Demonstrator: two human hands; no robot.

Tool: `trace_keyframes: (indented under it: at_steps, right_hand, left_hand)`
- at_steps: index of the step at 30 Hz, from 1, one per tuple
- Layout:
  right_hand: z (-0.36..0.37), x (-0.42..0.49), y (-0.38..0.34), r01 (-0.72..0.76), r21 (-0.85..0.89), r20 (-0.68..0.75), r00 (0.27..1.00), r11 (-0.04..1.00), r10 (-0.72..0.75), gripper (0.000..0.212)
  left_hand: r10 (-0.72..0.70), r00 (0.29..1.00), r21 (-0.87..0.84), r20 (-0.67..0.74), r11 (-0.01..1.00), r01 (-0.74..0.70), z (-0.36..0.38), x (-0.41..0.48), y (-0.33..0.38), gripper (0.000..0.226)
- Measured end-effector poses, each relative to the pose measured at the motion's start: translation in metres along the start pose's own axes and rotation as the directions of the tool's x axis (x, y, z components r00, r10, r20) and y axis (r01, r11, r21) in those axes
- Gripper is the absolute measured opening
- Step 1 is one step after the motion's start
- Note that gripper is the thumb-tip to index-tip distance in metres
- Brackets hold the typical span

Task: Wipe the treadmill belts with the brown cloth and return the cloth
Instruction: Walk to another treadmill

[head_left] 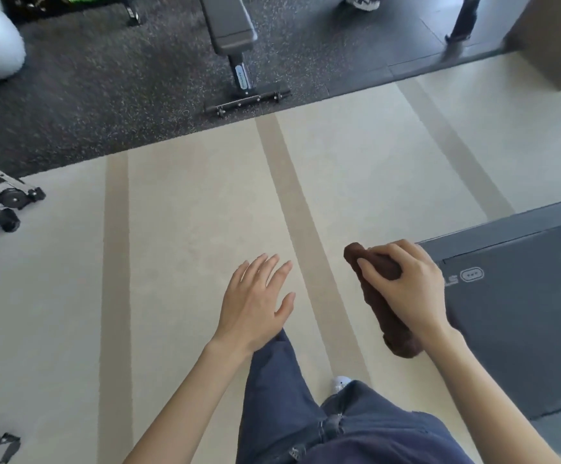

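Your left hand (pixel 255 303) hovers over the pale floor (pixel 188 229), its fingers straight, spread and holding nothing. To its right, your right hand (pixel 409 293) has its fingers curled round the rolled brown cloth (pixel 379 313), at the left edge of the grey treadmill (pixel 523 329).

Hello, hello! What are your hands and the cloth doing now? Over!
Left hand open, empty, above beige floor. Right hand grips rolled brown cloth. Dark grey treadmill deck beside it, nothing lying between.
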State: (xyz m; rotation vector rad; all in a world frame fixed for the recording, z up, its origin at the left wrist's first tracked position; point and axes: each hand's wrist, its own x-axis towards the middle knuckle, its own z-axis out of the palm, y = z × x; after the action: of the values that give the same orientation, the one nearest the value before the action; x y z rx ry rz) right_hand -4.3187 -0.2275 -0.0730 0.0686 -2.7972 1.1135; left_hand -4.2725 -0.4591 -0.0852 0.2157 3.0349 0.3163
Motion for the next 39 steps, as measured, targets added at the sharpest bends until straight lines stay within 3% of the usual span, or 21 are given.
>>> trace_keyframes:
  at_steps: [8, 15, 26, 32, 39]
  right_hand:
    - [0.041, 0.064, -0.047, -0.16, -0.031, -0.216, 0.965, 0.987, 0.15, 0.01]
    - [0.05, 0.099, -0.031, -0.378, -0.024, -0.333, 0.876, 0.925, 0.349, 0.015]
    - [0.004, 0.263, 0.043, -0.48, 0.075, -0.49, 0.745, 0.874, 0.452, 0.013]
    - [-0.028, 0.342, 0.068, -0.46, 0.029, -0.477, 0.774, 0.888, 0.416, 0.011]
    - [-0.032, 0.397, 0.089, -0.503, 0.159, -0.562, 0.661, 0.85, 0.496, 0.008]
  left_hand:
    - [0.318, 0.947, 0.025, 0.051, 0.947, -0.319, -0.033, 0.12, -0.074, 0.049]
    - [0.522, 0.846, 0.002, 0.109, 0.851, -0.525, -0.036, 0.224, -0.075, 0.052]
    - [0.651, 0.741, 0.028, 0.164, 0.748, -0.663, -0.038, 0.424, -0.006, 0.05]
    - [0.708, 0.692, 0.033, 0.142, 0.695, -0.718, -0.048, 0.521, 0.041, 0.051]
    - [0.794, 0.574, 0.01, 0.199, 0.584, -0.811, -0.038, 0.615, 0.077, 0.05]
